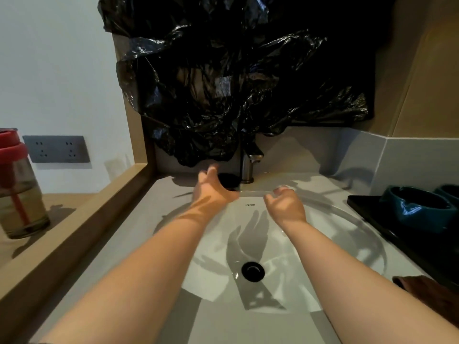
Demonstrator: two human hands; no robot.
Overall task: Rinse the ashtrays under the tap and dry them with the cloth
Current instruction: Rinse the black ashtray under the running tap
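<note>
A dark round object, possibly a black ashtray, sits on the counter just left of the tap. My left hand reaches over it with fingers spread; I cannot tell if it touches. My right hand hovers over the rear rim of the white sink, fingers loosely curled and holding nothing. No water runs from the tap. Two teal ashtrays stand on a black tray at the right. A brown cloth lies on the counter at the lower right.
A crumpled black plastic bag hangs over the wall behind the tap. A wooden ledge borders the counter on the left, with a red-lidded jar beyond it and a wall socket. The drain sits mid-basin.
</note>
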